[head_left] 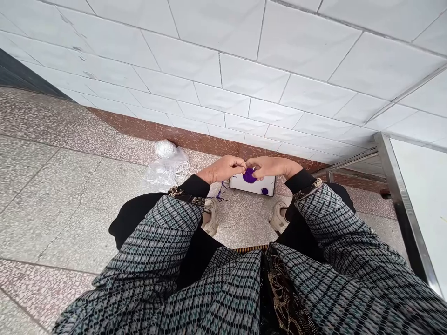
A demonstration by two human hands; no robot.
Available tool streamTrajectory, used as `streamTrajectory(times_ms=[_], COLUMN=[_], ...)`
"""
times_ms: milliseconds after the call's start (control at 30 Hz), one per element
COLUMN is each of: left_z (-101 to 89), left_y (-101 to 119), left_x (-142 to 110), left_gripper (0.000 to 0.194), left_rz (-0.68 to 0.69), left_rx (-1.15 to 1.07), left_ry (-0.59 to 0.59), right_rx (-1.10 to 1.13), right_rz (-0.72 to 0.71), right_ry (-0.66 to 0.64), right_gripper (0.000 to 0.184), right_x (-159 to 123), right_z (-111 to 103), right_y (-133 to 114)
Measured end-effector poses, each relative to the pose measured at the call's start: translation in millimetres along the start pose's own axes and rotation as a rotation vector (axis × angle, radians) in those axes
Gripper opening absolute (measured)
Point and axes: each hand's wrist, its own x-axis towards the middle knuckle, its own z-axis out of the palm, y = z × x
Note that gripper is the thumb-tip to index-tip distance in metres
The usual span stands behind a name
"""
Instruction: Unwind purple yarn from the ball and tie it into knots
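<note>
My right hand has its fingers curled at a round purple yarn piece, with the thumb over its edge. Close beside it, my left hand is closed in a pinch near the top of that piece. What lies between the left fingertips is too small to make out. Below both hands is a white board or box lid with a dark edge. On its near right corner rests a small purple disc. Loose purple yarn trails on the floor left of the board.
A ball of white yarn and a clear plastic bag lie on the speckled floor at left. Ahead rises a white tiled wall. A metal-framed white table stands at right. My shoes flank the board.
</note>
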Motion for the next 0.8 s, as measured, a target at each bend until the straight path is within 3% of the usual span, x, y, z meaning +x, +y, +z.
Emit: streamTrajectory(times_ms=[133, 300, 467, 533, 600, 700, 800], left_z=[-11.2, -21.0, -24.3, -25.4, -25.5, -21.5, -13.1], left_y=[2.7, 6.7, -2.8, -7.7, -11.2, -13.5, -13.6], left_x=[-4.5, -11.5, -9.8, -8.3, -7.0, -4.7, -1.7], left_gripper=[0.032, 0.040, 0.038, 0.034, 0.032, 0.032, 0.029], left_rz=[0.028, 0.051, -0.054, -0.113, -0.144, -0.170, -0.201], left_rx=[-0.018, -0.108, -0.196, -0.216, -0.225, -0.221, -0.190], left_ry=[-0.043, 0.004, 0.115, 0.204, 0.251, 0.203, 0.109], right_rx=[0.153, 0.330, 0.496, 0.538, 0.556, 0.600, 0.664], right_rz=[-0.098, -0.309, -0.526, -0.557, -0.596, -0.615, -0.503], right_ry=[-0.168, -0.257, -0.263, -0.228, -0.158, -0.012, 0.227], right_gripper=[0.029, 0.040, 0.076, 0.082, 0.071, 0.055, 0.059], right_x=[-9.7, -17.8, -32.2, -37.4, -41.4, -44.2, -39.9], right_z=[-4.5, -14.1, -18.8, -19.0, -19.6, -22.9, -28.4], right_y=[-3.2, 6.2, 6.7, 6.9, 7.6, 6.3, 1.0])
